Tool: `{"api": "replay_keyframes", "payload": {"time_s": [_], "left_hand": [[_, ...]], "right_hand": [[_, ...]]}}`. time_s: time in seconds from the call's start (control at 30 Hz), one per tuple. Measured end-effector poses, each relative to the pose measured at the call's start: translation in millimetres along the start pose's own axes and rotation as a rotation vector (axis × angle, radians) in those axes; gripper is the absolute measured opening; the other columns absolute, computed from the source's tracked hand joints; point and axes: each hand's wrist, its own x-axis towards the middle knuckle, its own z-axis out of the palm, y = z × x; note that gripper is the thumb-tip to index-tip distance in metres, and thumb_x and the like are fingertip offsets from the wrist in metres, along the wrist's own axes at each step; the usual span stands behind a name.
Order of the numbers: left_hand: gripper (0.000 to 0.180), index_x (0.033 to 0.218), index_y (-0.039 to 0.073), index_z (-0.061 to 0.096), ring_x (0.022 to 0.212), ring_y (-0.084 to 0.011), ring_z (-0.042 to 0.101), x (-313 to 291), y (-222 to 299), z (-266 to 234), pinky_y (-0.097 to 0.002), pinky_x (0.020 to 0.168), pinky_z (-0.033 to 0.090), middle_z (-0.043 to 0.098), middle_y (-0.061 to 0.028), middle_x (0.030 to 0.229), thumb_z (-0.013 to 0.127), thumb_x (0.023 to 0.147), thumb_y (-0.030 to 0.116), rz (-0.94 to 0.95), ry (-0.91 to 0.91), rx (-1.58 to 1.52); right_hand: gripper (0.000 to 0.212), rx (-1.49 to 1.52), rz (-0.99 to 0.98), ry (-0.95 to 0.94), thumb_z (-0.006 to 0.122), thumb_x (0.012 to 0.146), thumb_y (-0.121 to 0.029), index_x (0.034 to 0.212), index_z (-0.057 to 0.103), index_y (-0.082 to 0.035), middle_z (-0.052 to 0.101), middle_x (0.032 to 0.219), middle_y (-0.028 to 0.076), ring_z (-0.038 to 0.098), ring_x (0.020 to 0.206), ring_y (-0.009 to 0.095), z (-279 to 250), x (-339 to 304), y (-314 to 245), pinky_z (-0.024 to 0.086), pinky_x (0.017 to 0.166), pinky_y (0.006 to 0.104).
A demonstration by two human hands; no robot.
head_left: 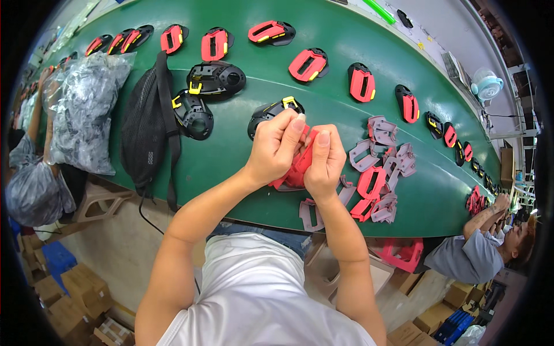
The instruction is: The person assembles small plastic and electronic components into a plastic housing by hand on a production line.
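Note:
Both my hands grip a red plastic frame piece above the near edge of the green table. My left hand pinches it from the left, thumb up. On its other side my right hand is closed, with the thumb along the top. The fingers cover much of the piece. Just beyond my hands lies a black plastic shell with a yellow clip. To my right is a loose heap of red frame pieces and greyish-pink frame pieces. Two more black shells with yellow clips rest at the left.
A black mesh bag and a clear plastic sack occupy the left side. Several black-and-red assembled parts line the far part of the table. A co-worker sits at the right; another person's arm shows far left.

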Motion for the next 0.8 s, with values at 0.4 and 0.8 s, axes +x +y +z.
{"api": "replay_keyframes", "payload": {"time_s": [0.4, 0.8], "left_hand": [[0.019, 0.079, -0.002, 0.053, 0.044, -0.0159, 0.051, -2, 4, 0, -0.0268, 0.044, 0.039, 0.053, -0.0083, 0.055, 0.049, 0.092, 0.01, 0.229, 0.064, 0.402], [0.012, 0.08, -0.001, 0.055, 0.047, -0.0156, 0.057, 5, 9, -7, -0.0259, 0.044, 0.042, 0.056, -0.0087, 0.057, 0.054, 0.089, 0.008, 0.254, 0.099, 0.471]], "right_hand": [[0.026, -0.233, -0.06, 0.013, 0.04, 0.098, -0.02, 0.08, 0.048, -0.002, 0.049, 0.062, 0.003, 0.043, 0.054, 0.008, 4, -2, -9, 0.036, 0.05, 0.0236], [0.019, -0.198, -0.05, -0.022, 0.049, 0.093, -0.013, 0.083, 0.054, 0.002, 0.056, 0.067, 0.008, 0.052, 0.058, 0.013, -1, 6, -6, 0.042, 0.055, 0.0252]]}}
